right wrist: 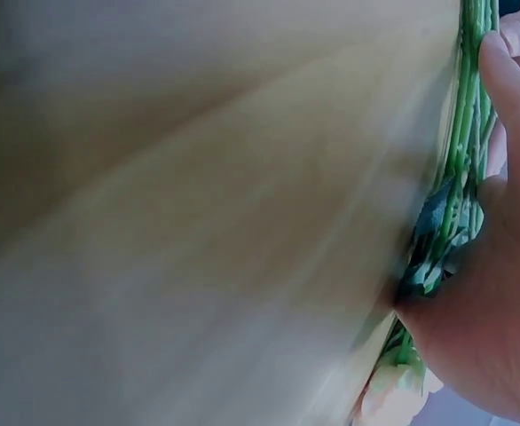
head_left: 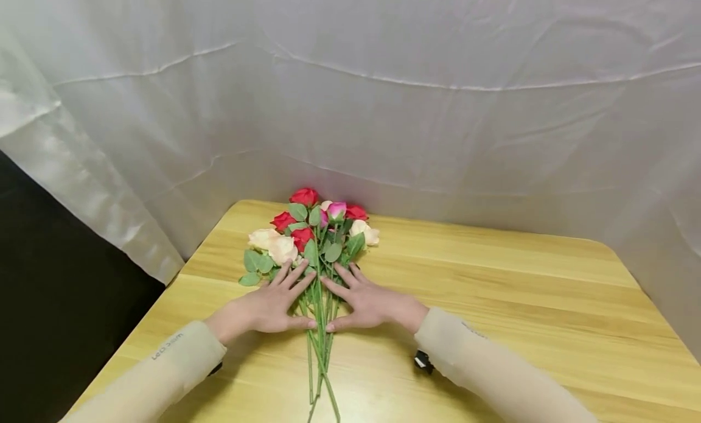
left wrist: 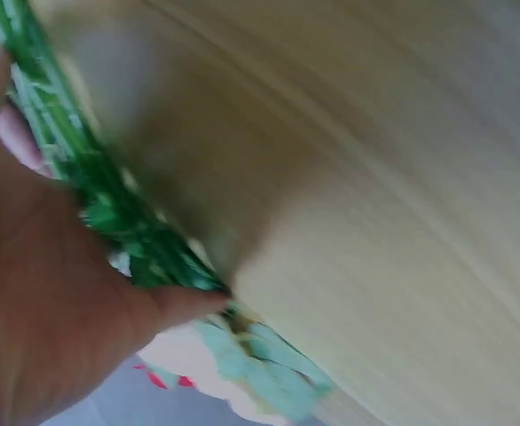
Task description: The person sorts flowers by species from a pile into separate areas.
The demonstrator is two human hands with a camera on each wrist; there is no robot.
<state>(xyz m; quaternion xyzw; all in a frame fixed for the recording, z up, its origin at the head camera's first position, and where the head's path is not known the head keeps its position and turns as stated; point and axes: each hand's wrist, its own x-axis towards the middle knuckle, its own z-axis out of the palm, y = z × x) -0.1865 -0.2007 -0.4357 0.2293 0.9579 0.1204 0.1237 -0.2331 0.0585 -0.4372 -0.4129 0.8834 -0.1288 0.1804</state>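
Observation:
A bunch of roses lies on the table, blooms at the far side and long green stems (head_left: 320, 344) pointing toward me. Among them are red roses (head_left: 304, 196), cream roses (head_left: 282, 250) and a magenta rose (head_left: 336, 210), with green leaves (head_left: 257, 262). On the left of the stems, my left hand (head_left: 269, 306) has its fingers spread and straight, fingertips at the leaves and stems. Opposite it, my right hand (head_left: 368, 302) mirrors this from the right side. Both thumbs extend to the stem bundle, which also shows beside each hand in the left wrist view and right wrist view.
The wooden table (head_left: 493, 301) extends far to the right, with rounded back corners. Behind it hangs a pale grey cloth (head_left: 411, 118). A dark area (head_left: 60, 289) lies past the table's left edge. Beige sleeves (head_left: 164, 362) cover both forearms.

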